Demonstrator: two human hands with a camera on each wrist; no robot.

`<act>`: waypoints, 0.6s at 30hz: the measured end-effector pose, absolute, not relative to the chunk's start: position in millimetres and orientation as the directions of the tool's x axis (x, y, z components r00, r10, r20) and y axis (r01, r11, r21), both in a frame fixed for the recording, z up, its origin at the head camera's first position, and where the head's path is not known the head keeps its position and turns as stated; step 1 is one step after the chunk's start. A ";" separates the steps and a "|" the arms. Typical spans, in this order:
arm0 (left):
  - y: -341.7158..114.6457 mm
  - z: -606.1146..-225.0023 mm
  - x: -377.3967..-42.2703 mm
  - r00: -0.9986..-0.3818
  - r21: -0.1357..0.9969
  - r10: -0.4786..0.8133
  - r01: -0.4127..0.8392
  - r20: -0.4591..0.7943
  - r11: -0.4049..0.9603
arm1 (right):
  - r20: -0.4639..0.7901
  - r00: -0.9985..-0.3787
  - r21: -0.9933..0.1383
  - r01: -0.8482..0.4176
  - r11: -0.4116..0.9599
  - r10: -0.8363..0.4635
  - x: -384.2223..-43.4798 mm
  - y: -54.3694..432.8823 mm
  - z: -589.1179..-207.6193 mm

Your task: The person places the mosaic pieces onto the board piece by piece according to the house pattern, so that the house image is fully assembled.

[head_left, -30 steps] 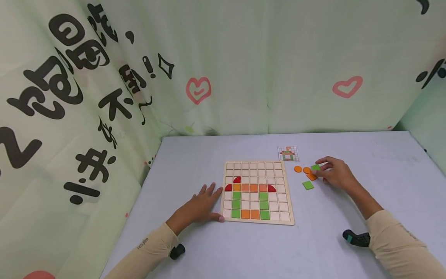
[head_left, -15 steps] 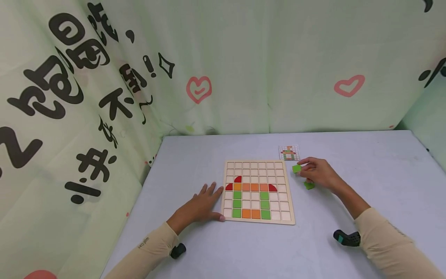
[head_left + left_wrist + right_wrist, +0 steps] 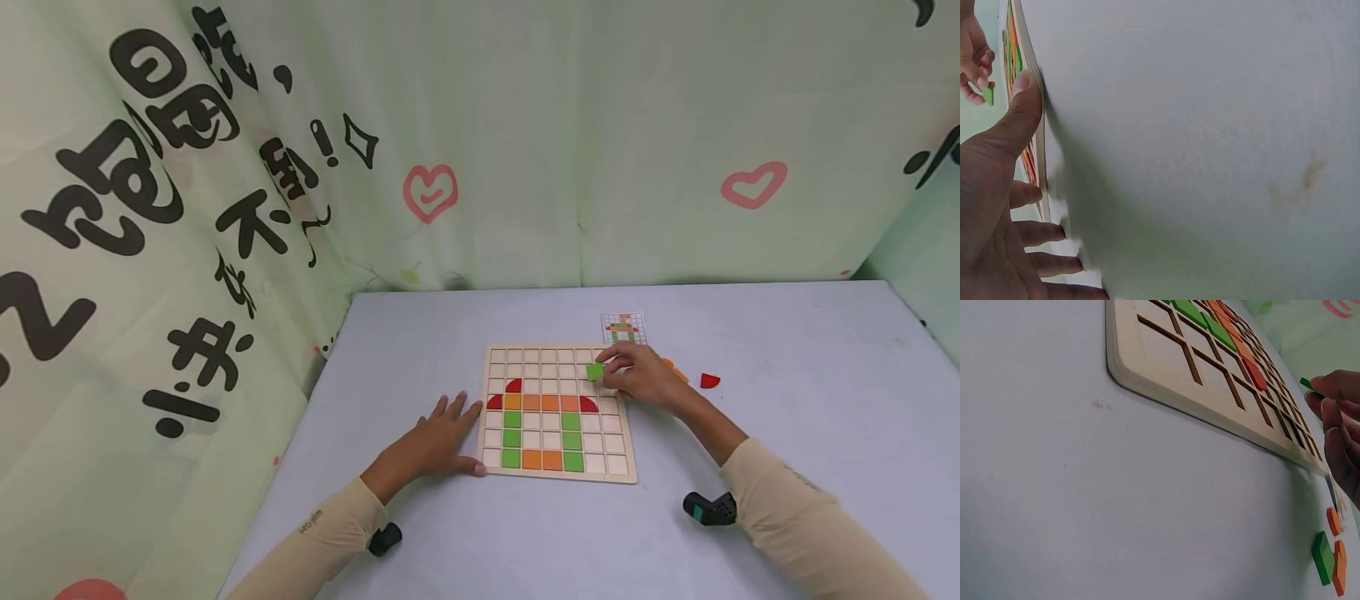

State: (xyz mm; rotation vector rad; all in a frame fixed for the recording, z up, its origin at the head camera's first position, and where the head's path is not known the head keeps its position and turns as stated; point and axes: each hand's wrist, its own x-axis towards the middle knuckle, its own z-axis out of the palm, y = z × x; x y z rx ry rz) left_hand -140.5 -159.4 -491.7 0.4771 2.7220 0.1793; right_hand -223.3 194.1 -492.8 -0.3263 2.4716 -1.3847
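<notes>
A wooden grid board (image 3: 597, 477) lies on the table, several cells filled with green, orange and red pieces. My right hand (image 3: 637, 375) pinches a green square tile (image 3: 595, 372) by its edge, over the board's upper right cells. In the right wrist view the same green tile (image 3: 1310, 385) sticks out between thumb and finger, raised above the grid. My left hand (image 3: 431, 442) rests at the board's left edge, fingers spread. Seen from the left wrist, the left thumb (image 3: 1022, 109) lies against the board's side.
Beyond the board lies a small pattern card (image 3: 624, 327), partly behind my right hand. A red quarter-round piece (image 3: 709, 381) lies to the right. Orange pieces (image 3: 1339, 565) and another green tile (image 3: 1323, 557) lie beside the board's right edge. A patterned curtain (image 3: 577, 167) hangs behind the table.
My right hand has picked up the green tile from the loose pieces and carried it left over the board. A red piece shows now where the hand was. The left hand stays in place.
</notes>
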 end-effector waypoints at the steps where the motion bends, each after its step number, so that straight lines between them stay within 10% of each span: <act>1: -159.2 -491.3 -140.5 -0.874 0.187 0.350 0.302 -0.338 0.935 | -0.136 -0.931 -0.860 -0.059 0.506 -0.340 -224.3 191.1 -493.6; 18: -157.4 -490.2 -140.4 -0.873 0.189 0.339 0.289 -0.351 0.939 | -0.138 -0.907 -0.860 -0.090 0.502 -0.398 -229.4 145.3 -501.6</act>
